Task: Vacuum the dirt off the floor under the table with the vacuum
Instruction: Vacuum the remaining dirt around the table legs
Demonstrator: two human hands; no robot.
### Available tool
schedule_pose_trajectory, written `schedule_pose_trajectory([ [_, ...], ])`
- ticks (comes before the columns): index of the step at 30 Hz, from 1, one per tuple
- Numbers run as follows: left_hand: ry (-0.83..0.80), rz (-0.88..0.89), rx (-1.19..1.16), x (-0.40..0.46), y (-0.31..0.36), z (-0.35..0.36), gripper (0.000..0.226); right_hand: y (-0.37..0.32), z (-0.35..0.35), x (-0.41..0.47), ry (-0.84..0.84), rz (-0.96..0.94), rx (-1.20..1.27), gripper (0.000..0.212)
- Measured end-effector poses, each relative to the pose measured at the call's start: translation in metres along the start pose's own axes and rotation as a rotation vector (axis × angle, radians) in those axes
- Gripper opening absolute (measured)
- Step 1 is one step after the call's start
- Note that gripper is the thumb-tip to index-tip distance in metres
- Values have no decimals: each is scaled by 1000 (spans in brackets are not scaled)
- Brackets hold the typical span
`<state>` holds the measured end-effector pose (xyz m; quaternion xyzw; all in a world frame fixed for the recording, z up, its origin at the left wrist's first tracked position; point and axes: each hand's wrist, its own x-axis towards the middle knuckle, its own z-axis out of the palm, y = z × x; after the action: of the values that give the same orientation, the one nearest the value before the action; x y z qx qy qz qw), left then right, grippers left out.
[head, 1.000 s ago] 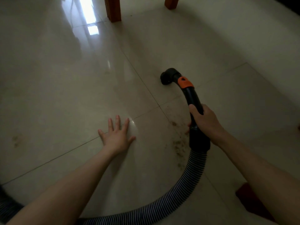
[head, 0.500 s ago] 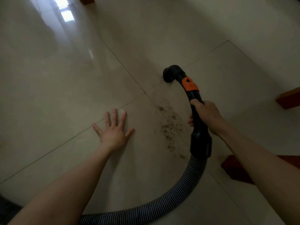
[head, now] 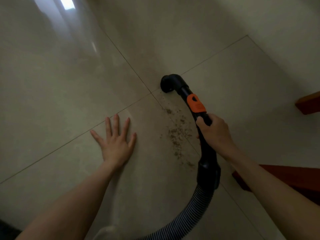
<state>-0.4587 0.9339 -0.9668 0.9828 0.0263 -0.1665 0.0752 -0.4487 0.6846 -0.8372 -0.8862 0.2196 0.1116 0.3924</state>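
Nearest the camera, the ribbed hose (head: 187, 215) curves up to the black vacuum handle (head: 207, 153), gripped by the right hand (head: 214, 132). Left of it, the left hand (head: 116, 144) lies flat, fingers spread, on the tiled floor (head: 69, 101). Beyond, brown dirt (head: 176, 134) trails toward the nozzle (head: 168, 84) touching the tile.

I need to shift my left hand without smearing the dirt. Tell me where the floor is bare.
Bare tile lies left of and beyond the left hand, up to the window glare, and beyond the vacuum nozzle. It is crowded between that hand and the right hand gripping the vacuum tube: the dirt is scattered there. Red wood borders the right side.
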Motion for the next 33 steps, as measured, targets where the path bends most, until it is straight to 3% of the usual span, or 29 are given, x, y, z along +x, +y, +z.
schedule_pose_trajectory([
  [5,31,0,-1,0,-1,1,58,-8,10,7,-22,19,27,25],
  [11,80,-14,-4,-1,-2,6,59,-3,3,-2,-71,1,39,17],
  [18,99,-18,7,1,-4,10,63,-1,-2,-2,22,-7,27,15],
  [23,97,-18,14,2,-5,11,63,1,-1,-10,-46,-21,38,13],
  [33,109,-11,-19,0,-5,11,57,13,-22,-15,61,32,-2,23],
])
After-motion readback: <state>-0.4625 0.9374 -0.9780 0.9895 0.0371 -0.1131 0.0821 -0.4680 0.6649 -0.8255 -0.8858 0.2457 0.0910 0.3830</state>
